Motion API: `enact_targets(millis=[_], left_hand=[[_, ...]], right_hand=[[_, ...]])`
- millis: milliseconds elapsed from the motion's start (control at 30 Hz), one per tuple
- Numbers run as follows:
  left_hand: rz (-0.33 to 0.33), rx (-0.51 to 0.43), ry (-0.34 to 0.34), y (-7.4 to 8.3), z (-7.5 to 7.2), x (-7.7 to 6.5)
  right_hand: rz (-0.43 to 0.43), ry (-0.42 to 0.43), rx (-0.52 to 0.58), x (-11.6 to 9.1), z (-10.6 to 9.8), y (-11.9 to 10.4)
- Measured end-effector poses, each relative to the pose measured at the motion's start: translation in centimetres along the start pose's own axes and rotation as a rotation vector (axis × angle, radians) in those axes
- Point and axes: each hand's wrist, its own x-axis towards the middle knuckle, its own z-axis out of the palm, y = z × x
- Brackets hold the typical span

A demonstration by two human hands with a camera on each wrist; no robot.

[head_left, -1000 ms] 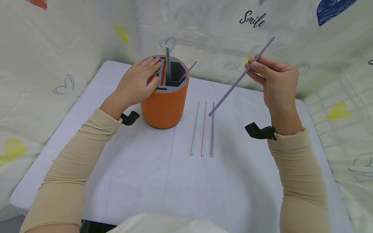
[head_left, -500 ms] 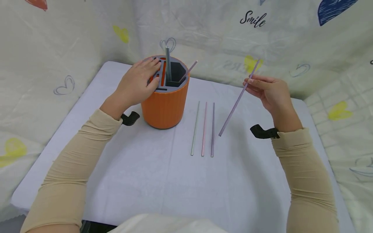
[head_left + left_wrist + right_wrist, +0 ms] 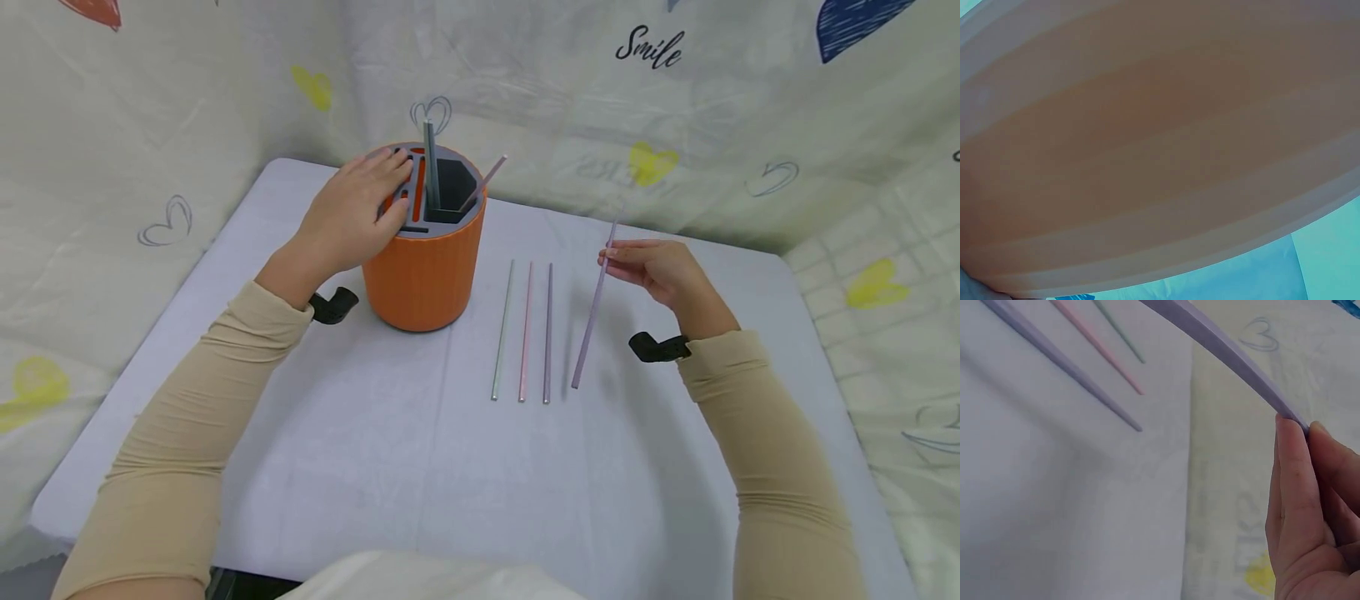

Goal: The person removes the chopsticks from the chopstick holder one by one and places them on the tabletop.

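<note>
In the head view my right hand (image 3: 648, 268) pinches a purple chopstick (image 3: 594, 325) near its far end, between thumb and fingertips. The chopstick slants toward me; whether its lower end touches the table I cannot tell. To its left lie a second purple chopstick (image 3: 548, 333), a pink chopstick (image 3: 527, 333) and a green chopstick (image 3: 503, 333), side by side. My left hand (image 3: 352, 208) rests on the grey slotted top of an orange utensil holder (image 3: 423, 283), fingers extended. The holder's wall (image 3: 1160, 150) fills most of the left wrist view.
Grey-green sticks (image 3: 431, 167) stand upright in the holder, and a pinkish stick (image 3: 483, 182) leans out of its dark compartment. A white cloth covers the table (image 3: 435, 467). Printed curtains (image 3: 525, 92) hang close behind the table and at both sides.
My right hand has come down and to the left with the purple chopstick, which is now steeper and nearly parallel to the row. The left hand has stayed on the holder.
</note>
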Motion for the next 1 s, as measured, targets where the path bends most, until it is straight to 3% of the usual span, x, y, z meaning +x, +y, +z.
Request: enact_targets(millis=[333,900,1000], left_hand=[[-0.005,-0.004,-0.002,0.0,0.0,0.0],[-0.003,-0.002,0.002,0.0,0.0,0.1],[-0.005,-0.001,0.000,0.0,0.0,0.1]], right_hand=[[0.064,-0.006,-0.045,2.1,0.4,2.6],[0.207,-0.006,-0.011,5.0,0.2,4.7],[0.213,0.004,-0.052,5.2,0.5,5.1]])
